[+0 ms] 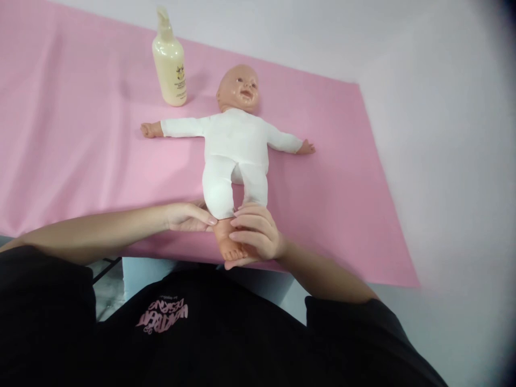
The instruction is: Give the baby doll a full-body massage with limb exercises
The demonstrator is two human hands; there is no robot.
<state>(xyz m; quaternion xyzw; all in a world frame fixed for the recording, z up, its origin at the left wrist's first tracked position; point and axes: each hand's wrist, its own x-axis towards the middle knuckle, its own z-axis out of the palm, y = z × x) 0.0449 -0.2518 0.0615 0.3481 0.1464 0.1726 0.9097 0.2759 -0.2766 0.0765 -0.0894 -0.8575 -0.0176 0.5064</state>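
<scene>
A baby doll (236, 140) in a white cloth body lies on its back, arms spread and head away from me. Its legs point toward me, and one bare foot (229, 242) shows at the near edge. My left hand (191, 216) holds the leg at the ankle from the left, thumb on top and the other fingers mostly hidden beneath. From the right, my right hand (258, 234) curls around that foot, fingers over its upper side and thumb low by the toes. The doll's other foot is hidden behind my right hand.
A pale yellow pump bottle (170, 70) stands upright left of the doll's head. Under everything lies a pink sheet (330, 215) whose near edge runs just in front of me. A white wall or surface (435, 134) borders it at the back and right.
</scene>
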